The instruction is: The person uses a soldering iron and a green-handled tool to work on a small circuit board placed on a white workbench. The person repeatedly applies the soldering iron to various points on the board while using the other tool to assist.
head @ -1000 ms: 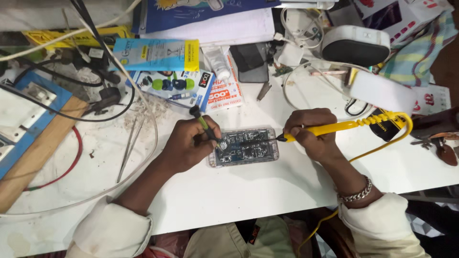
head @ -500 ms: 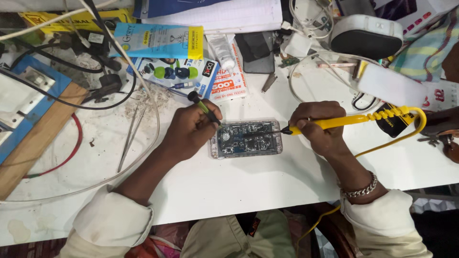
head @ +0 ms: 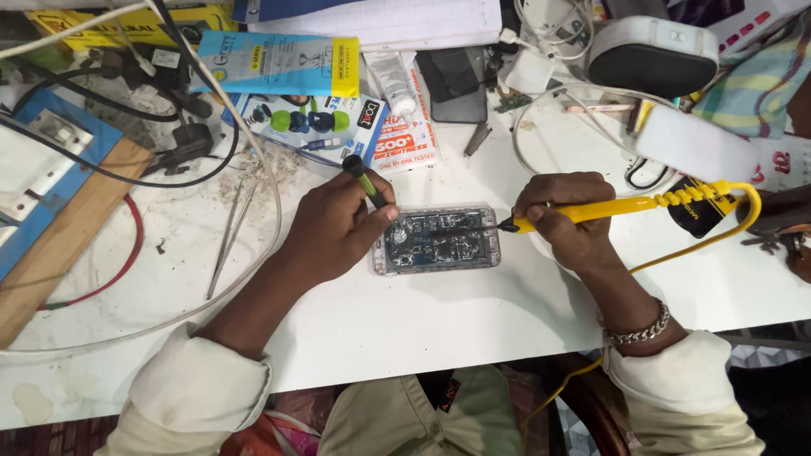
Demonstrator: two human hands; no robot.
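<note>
1. Opened phone [head: 439, 240] lies flat on the white tabletop [head: 439, 321], mid-width and nearer the front edge; back is off, circuit board exposed.
2. Left hand [head: 334, 228] pinches a green-handled screwdriver [head: 368, 182], tip at the phone's left end.
3. Right hand [head: 562, 221] is closed in a pen grip on a yellow soldering iron [head: 608, 208], tip over the board's right part.
4. Progress, judged: phone already open, board work in hand; closing up not begun.
5. Room: bare strip along the front edge; back edge crowded with boxes [head: 279, 63], cables, tweezers [head: 230, 236] at left.
</note>
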